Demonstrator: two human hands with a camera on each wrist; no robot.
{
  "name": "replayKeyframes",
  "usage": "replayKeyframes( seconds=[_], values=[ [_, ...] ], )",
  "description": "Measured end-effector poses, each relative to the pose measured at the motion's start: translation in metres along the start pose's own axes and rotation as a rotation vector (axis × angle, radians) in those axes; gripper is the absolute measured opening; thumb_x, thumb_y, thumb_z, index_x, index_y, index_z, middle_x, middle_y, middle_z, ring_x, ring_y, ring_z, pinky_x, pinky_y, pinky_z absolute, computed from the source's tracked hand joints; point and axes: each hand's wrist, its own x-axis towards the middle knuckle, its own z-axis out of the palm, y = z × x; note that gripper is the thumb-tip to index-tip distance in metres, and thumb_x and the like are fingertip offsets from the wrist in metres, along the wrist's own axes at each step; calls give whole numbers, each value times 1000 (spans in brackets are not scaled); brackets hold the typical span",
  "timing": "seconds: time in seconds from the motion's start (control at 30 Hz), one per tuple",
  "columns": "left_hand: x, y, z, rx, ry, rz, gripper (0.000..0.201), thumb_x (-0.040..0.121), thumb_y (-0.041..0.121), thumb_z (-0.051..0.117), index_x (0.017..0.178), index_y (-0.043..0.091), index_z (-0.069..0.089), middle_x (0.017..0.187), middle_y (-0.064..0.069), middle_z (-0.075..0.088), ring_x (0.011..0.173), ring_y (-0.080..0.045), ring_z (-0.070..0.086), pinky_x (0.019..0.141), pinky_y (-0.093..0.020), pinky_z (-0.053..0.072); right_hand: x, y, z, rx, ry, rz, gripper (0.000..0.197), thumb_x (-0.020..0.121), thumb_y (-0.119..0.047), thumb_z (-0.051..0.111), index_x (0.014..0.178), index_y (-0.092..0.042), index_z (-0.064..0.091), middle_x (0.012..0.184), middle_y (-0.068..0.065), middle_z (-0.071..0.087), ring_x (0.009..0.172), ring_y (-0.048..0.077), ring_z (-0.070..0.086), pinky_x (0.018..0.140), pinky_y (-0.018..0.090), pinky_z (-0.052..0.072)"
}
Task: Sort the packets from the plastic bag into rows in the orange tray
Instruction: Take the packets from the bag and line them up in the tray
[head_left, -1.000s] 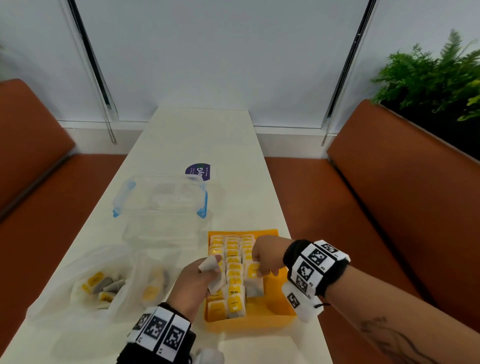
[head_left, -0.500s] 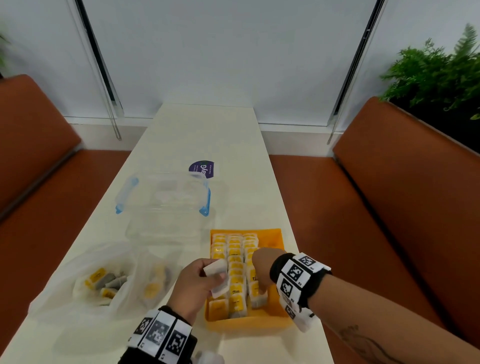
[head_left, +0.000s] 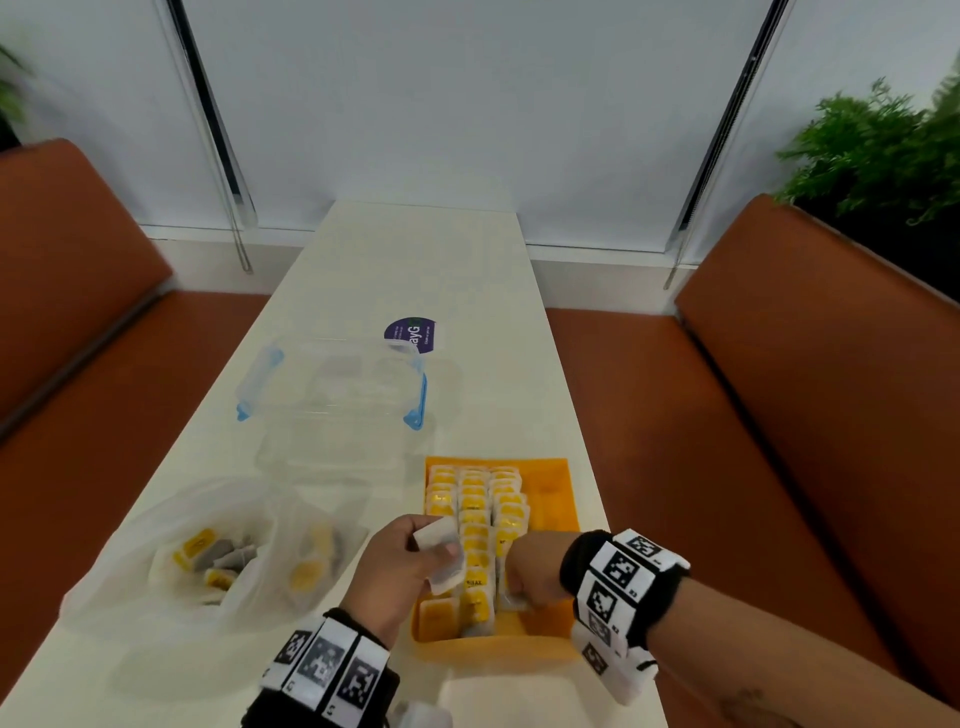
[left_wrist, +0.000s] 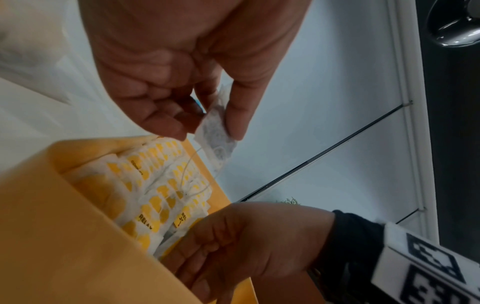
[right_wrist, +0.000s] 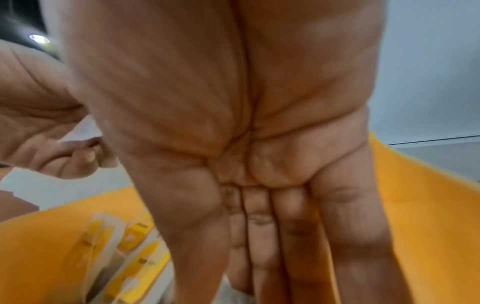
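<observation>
The orange tray (head_left: 563, 499) lies on the white table and holds three rows of yellow-and-white packets (head_left: 474, 519). My left hand (head_left: 395, 566) hovers at the tray's left edge and pinches white packets (head_left: 441, 556) between thumb and fingers; the left wrist view shows one mesh packet (left_wrist: 217, 133) with a thread trailing down. My right hand (head_left: 532, 574) is down in the tray at the near end of the right row, fingers on a white packet (head_left: 509, 600) there. The plastic bag (head_left: 208, 561) with more packets lies to the left.
A clear lidded box with blue clips (head_left: 332, 384) stands behind the bag and tray, with a purple round sticker (head_left: 410, 332) beyond it. Orange benches (head_left: 779, 415) run along both sides of the narrow table. The tray's right strip (head_left: 553, 514) holds no packets.
My right hand has slid along the right row toward the tray's near end. The left hand has kept its packets at the tray's left edge.
</observation>
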Motion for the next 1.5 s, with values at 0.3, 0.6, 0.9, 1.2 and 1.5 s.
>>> replayKeyframes(
  seconds=[0.3, 0.6, 0.9, 1.2, 1.5],
  values=[
    [1, -2, -1, -21, 10, -18, 21, 75, 1, 70, 91, 7, 59, 84, -9, 61, 73, -17, 58, 46, -18, 50, -16, 3, -4, 254, 87, 8, 34, 92, -4, 50, 125, -1, 58, 129, 20, 57, 91, 34, 58, 48, 19, 43],
    [1, -1, 1, -1, 3, -43, 16, 85, -3, 59, 99, 5, 57, 87, -8, 60, 74, -16, 58, 45, -16, 48, -25, 21, -10, 626, 240, 194, 30, 92, -11, 57, 119, -1, 63, 121, 13, 63, 105, 26, 63, 91, 31, 51],
    [1, 1, 0, -10, -8, -30, 15, 84, -5, 61, 96, 4, 57, 86, -10, 60, 72, -17, 58, 46, -17, 50, -21, 23, -7, 1080, 253, 155, 24, 89, 1, 58, 112, -4, 64, 114, 14, 63, 95, 25, 65, 84, 35, 57],
    [6, 2, 1, 34, -20, -6, 34, 58, 5, 74, 89, 14, 62, 90, -10, 63, 78, -21, 60, 61, -28, 49, -32, 24, -14, 1102, 545, 73, 7, 86, -13, 65, 82, -15, 59, 94, 1, 64, 79, 17, 64, 50, 23, 51],
    [7, 6, 26, 169, -62, 83, 37, 59, 1, 81, 84, 13, 57, 68, 1, 56, 59, -13, 54, 51, -24, 45, -46, 16, -13, 1194, 534, -205, 14, 84, -14, 69, 78, -17, 57, 73, 9, 66, 50, 8, 59, 37, 17, 38]
  ],
)
